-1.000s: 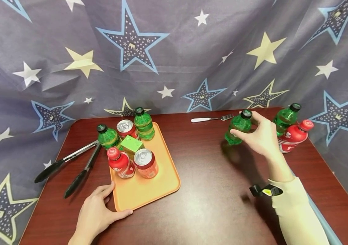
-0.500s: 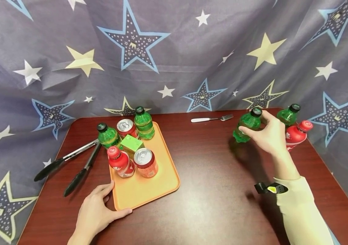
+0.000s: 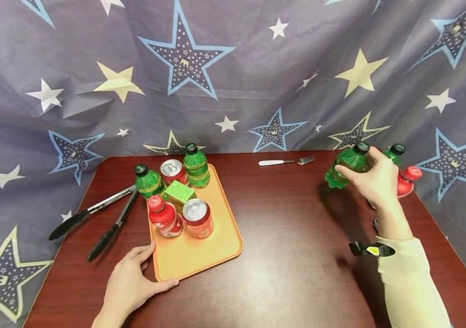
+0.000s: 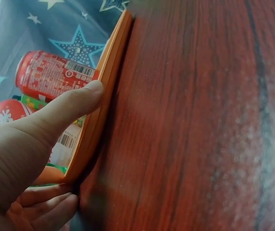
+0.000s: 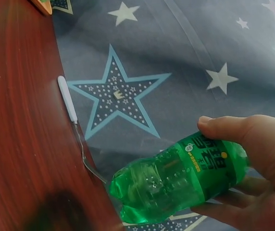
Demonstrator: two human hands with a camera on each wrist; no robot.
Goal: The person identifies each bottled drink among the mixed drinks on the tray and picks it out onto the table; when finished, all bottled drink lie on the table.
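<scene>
The right hand (image 3: 375, 182) pinches a green bottle (image 3: 345, 166) between thumb and fingers, seemingly just above the worktop (image 3: 282, 218), near its far right corner. A snug hold, without squashing, should be best, and care not to bump the red bottle (image 3: 405, 184). The left hand (image 3: 130, 280) spreads thumb and fingers round the tray's (image 3: 192, 259) near left corner; gentle pressing should stop sliding.

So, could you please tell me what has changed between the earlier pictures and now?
The right hand has moved rightward, carrying the green bottle farther from the orange tray. Nothing was newly grasped or released. The left hand still touches the tray's near-left corner; the tongs and fork stayed put.
</scene>
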